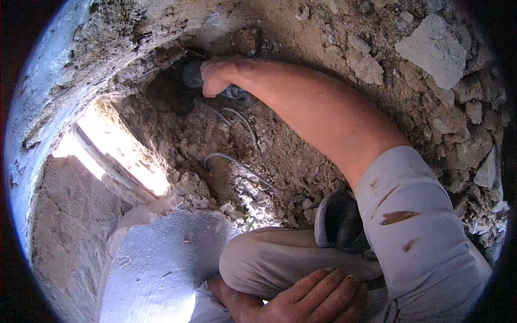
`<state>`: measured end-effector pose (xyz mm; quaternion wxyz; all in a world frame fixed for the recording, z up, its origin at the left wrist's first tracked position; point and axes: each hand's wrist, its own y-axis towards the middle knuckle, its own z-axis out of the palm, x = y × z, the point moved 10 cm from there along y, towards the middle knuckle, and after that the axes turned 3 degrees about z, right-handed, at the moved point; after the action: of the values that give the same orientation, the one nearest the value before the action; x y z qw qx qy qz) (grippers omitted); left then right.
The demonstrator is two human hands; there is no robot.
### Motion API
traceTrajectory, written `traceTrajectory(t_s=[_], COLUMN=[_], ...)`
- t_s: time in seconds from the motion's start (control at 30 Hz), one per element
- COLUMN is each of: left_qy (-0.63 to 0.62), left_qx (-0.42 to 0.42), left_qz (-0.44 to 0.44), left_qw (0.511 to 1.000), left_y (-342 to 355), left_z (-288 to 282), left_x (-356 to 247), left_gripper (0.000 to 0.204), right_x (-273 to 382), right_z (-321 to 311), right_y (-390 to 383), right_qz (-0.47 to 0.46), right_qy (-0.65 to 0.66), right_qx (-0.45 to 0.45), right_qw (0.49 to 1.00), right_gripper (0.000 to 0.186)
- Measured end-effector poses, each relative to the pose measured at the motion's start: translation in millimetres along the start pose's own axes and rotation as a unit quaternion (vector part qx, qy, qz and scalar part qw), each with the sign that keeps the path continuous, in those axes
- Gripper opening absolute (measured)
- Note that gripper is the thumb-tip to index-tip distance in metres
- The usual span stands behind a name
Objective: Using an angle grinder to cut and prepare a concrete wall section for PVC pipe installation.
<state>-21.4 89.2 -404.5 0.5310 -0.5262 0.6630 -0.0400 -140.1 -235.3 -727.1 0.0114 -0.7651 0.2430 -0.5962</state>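
- Head view: gripping grey object (192, 74) with right hand (218, 76), in dark hollow (160, 91).
- Lying nearby on soil (293, 145): curved wires (231, 158).
- Resting left hand (318, 299) near bent knee (242, 255); cannot tell whether open or closed.

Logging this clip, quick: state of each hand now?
Left hand: nothing seen held; open or closed cannot be told.
Right hand: curled at a grey object; grip hidden.

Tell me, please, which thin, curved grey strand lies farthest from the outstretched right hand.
The lowest strand, sloping rightward from its hooked left end; the others lie higher, nearer the right hand.
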Motion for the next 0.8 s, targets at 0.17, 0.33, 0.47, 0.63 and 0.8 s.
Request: traceTrajectory(t_s=[0.17,0.33,0.47,0.63,0.8], left_qy=[0.011,0.006,-0.005,-0.023,0.031], left_qx=[0.017,0.018,0.023,0.031,0.037], left_qz=[0.020,0.014,-0.011,-0.053,-0.034], left_qw=[1.000,1.000,1.000,0.998,0.998], left_y=[1,0,4,11,4], left_z=[0,0,0,-4,5], left_x=[-2,0,1,4,2], left_gripper=[0.036,0.037,0.037,0.038,0.038], right_x=[-25,-7,5,12,11], right_z=[11,-13,-14,-12,-1], right_y=[20,-7,-14,-15,-2], right_qz=[0.032,0.016,0.006,-0.025,-0.047], right_qy=[0.024,0.062,0.001,-0.003,-0.059], right_qx=[-0.043,-0.029,-0.011,-0.040,0.004], right_qw=[0.998,0.998,1.000,0.999,0.997], right_gripper=[0.042,0.040,0.040,0.041,0.041])
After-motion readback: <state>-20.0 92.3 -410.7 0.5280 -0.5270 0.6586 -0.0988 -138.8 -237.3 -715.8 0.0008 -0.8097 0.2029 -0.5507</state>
